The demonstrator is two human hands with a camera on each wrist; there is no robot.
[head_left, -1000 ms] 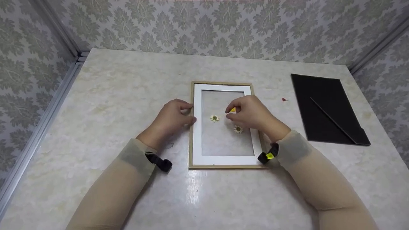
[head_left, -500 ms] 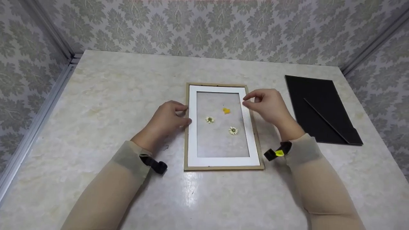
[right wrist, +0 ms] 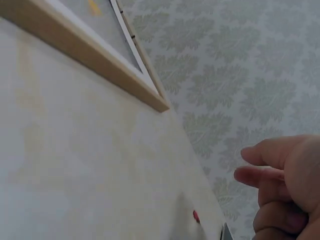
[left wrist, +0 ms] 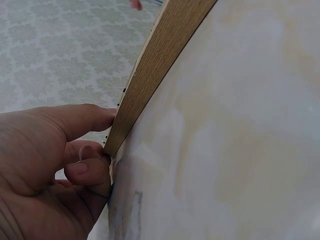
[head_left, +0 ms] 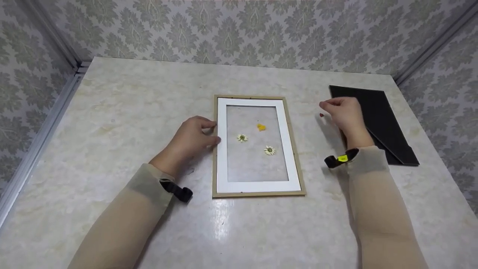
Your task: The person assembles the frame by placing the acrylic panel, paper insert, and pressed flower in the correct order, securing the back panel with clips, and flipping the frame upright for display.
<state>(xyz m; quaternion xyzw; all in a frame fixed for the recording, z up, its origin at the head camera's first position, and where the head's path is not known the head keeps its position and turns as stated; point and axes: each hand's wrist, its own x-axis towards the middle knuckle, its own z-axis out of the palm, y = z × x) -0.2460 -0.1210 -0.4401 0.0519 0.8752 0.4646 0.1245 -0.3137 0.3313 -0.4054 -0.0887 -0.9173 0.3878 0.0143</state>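
Note:
A light-wood picture frame (head_left: 296, 149) with a white mat lies on the table. Two white daisies (head_left: 269, 150) (head_left: 242, 138) and a yellow flower (head_left: 261, 127) rest on the clear pane inside its mat. At the frame's left edge my left hand (head_left: 192, 136) grips the wood, thumb on top and fingers curled at the side, as the left wrist view shows. My right hand (head_left: 345, 114) hovers above a small red dried flower (head_left: 321, 115). Between its thumb and forefinger is a narrow gap with nothing in it, and its other fingers are loosely curled (right wrist: 280, 217).
A black backing board (head_left: 377, 108) with a folded stand strip lies at the right, partly behind the right hand. The pale marbled table (head_left: 149, 86) ends at a patterned wall (head_left: 239, 33). Each wrist wears a black strap with a camera.
My right hand has let go of the yellow flower on the pane and moved right, off the frame, to the red flower. My left hand stays at the frame's edge.

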